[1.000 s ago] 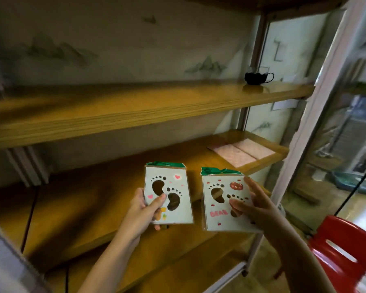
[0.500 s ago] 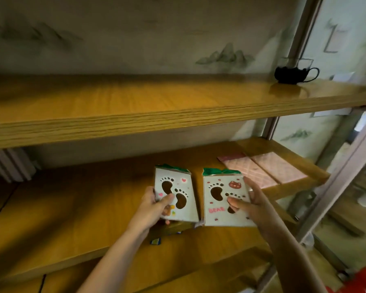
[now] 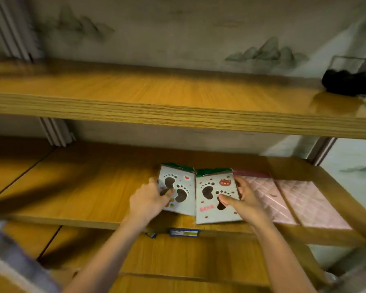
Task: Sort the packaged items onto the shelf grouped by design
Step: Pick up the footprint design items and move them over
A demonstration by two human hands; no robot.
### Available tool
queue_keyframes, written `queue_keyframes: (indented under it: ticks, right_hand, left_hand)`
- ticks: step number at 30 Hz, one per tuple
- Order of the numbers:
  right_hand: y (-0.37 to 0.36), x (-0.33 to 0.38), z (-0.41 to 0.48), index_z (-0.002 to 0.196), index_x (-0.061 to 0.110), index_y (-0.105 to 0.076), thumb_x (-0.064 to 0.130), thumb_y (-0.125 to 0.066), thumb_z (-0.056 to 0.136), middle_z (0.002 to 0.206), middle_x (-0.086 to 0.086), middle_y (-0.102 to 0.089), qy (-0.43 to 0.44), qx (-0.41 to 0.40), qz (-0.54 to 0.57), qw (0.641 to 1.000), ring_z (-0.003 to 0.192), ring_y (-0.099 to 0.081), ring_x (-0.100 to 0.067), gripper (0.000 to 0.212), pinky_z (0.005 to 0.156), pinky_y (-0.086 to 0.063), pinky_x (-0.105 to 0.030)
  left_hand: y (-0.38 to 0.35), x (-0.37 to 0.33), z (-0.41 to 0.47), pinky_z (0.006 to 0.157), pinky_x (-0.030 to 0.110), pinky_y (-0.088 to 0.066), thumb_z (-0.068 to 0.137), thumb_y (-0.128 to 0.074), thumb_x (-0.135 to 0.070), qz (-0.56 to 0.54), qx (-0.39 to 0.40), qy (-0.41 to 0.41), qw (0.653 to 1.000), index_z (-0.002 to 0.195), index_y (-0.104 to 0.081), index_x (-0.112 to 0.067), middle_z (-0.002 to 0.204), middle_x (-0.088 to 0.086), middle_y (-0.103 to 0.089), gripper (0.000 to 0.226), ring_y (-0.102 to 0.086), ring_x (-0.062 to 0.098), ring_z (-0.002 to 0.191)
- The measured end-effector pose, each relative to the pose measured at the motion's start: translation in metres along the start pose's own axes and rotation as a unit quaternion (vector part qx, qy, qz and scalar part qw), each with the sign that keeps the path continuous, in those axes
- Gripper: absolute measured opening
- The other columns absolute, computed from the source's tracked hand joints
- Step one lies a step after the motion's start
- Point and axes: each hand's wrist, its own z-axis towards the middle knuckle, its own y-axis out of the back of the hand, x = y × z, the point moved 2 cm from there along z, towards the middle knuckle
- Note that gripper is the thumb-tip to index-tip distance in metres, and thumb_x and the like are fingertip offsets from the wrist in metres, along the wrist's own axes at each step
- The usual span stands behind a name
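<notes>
Pinching the heart packet (image 3: 186, 182), the left hand (image 3: 148, 200) has its thumb on the face and its fingers curled behind. The right hand (image 3: 246, 200) holds the bear packet (image 3: 209, 210) the same way. Both packets are at the front of the middle shelf (image 3: 89, 187), the heart packet just left of the bear packet with their edges touching or nearly so. They share footprint cut-outs and green tops, so they read as one design group. Whether they lie on the wood or hang just above it cannot be told, so this placement looks close to done but not finished.

Below the bear packet, on the lower shelf (image 3: 178, 256), two small blue things (image 3: 184, 233) peep out from under the board. They are too hidden to name and are perhaps waiting to be sorted.

Just right of the bear packet the pink packets (image 3: 262, 199) lie flat side by side, apparently a group already placed. Far beyond and to the right of the bear packet, a black cup (image 3: 347, 82) stands on the top shelf (image 3: 156, 92).

Counted, there are two hands, two footprint packets, two pink packets, two blue things, one cup and three shelf boards.
</notes>
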Motion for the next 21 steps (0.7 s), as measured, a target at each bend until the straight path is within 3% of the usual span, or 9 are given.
queue_keyframes:
  ticks: [3, 5, 8, 10, 13, 16, 21]
  right_hand:
    - [0.001, -0.001, 0.008, 0.14, 0.022, -0.03, 0.009, -0.066, 0.081, 0.13, -0.005, -0.052, 0.008, 0.014, -0.036, 0.999, 0.096, -0.058, -0.018, 0.07, 0.064, -0.053, -0.026]
    - [0.002, 0.001, 0.013, 0.139, 0.021, -0.032, 0.011, -0.064, 0.083, 0.129, -0.005, -0.054, 0.013, 0.009, -0.064, 0.998, 0.096, -0.06, -0.019, 0.066, 0.066, -0.054, -0.028]
    - [0.003, 0.003, 0.016, 0.139, 0.021, -0.033, 0.021, -0.063, 0.085, 0.133, -0.006, -0.052, 0.017, 0.004, -0.181, 0.983, 0.111, -0.057, -0.023, 0.061, 0.072, -0.051, -0.027]
    - [0.004, 0.005, 0.014, 0.133, 0.018, -0.04, 0.029, -0.062, 0.085, 0.131, -0.006, -0.054, 0.026, 0.002, -0.261, 0.965, 0.114, -0.056, -0.024, 0.055, 0.09, -0.05, -0.036]
    - [0.004, 0.013, 0.008, 0.135, 0.014, -0.04, 0.038, -0.058, 0.087, 0.142, -0.008, -0.043, 0.059, 0.007, -0.382, 0.922, 0.13, -0.041, -0.026, 0.056, 0.108, -0.034, -0.04]
    - [-0.004, 0.032, 0.001, 0.141, 0.018, -0.032, 0.041, -0.049, 0.09, 0.15, -0.004, -0.031, 0.121, 0.02, -0.426, 0.896, 0.138, -0.029, -0.024, 0.059, 0.114, -0.023, -0.04]
    - [-0.057, 0.066, -0.017, 0.141, 0.027, -0.032, 0.042, -0.046, 0.091, 0.149, 0.004, -0.034, 0.219, 0.126, -0.437, 0.863, 0.137, -0.029, -0.02, 0.054, 0.109, -0.03, -0.037]
  left_hand:
    - [0.001, 0.0, -0.002, 0.051, 0.02, -0.045, 0.074, -0.042, -0.074, 0.104, -0.037, -0.009, 0.994, 0.107, -0.051, -0.019, 0.071, -0.005, -0.059, 0.065, -0.059, 0.009, 0.062]
    - [0.004, -0.001, -0.004, 0.05, 0.019, -0.045, 0.072, -0.039, -0.076, 0.153, -0.047, -0.021, 0.987, 0.103, -0.052, -0.019, 0.07, -0.004, -0.06, 0.066, -0.059, 0.009, 0.061]
    - [0.012, -0.002, -0.012, 0.055, 0.021, -0.045, 0.076, -0.042, -0.071, 0.189, -0.063, -0.021, 0.98, 0.101, -0.05, -0.018, 0.074, -0.004, -0.057, 0.059, -0.058, 0.013, 0.066]
    - [0.019, -0.001, -0.016, 0.057, 0.023, -0.045, 0.082, -0.044, -0.063, 0.193, -0.078, -0.018, 0.978, 0.104, -0.049, -0.017, 0.076, -0.003, -0.056, 0.052, -0.057, 0.015, 0.068]
    - [0.028, 0.002, -0.022, 0.056, 0.024, -0.041, 0.086, -0.044, -0.056, 0.213, -0.103, -0.026, 0.971, 0.108, -0.049, -0.015, 0.083, -0.001, -0.061, 0.047, -0.058, 0.017, 0.071]
    - [0.037, 0.009, -0.031, 0.06, 0.026, -0.044, 0.088, -0.041, -0.054, 0.219, -0.131, -0.051, 0.966, 0.111, -0.048, -0.017, 0.095, 0.0, -0.066, 0.044, -0.061, 0.017, 0.078]
    - [0.059, 0.042, -0.053, 0.078, 0.027, -0.048, 0.09, -0.037, -0.052, 0.212, -0.174, -0.073, 0.959, 0.115, -0.051, -0.022, 0.105, -0.004, -0.066, 0.041, -0.062, 0.015, 0.095]
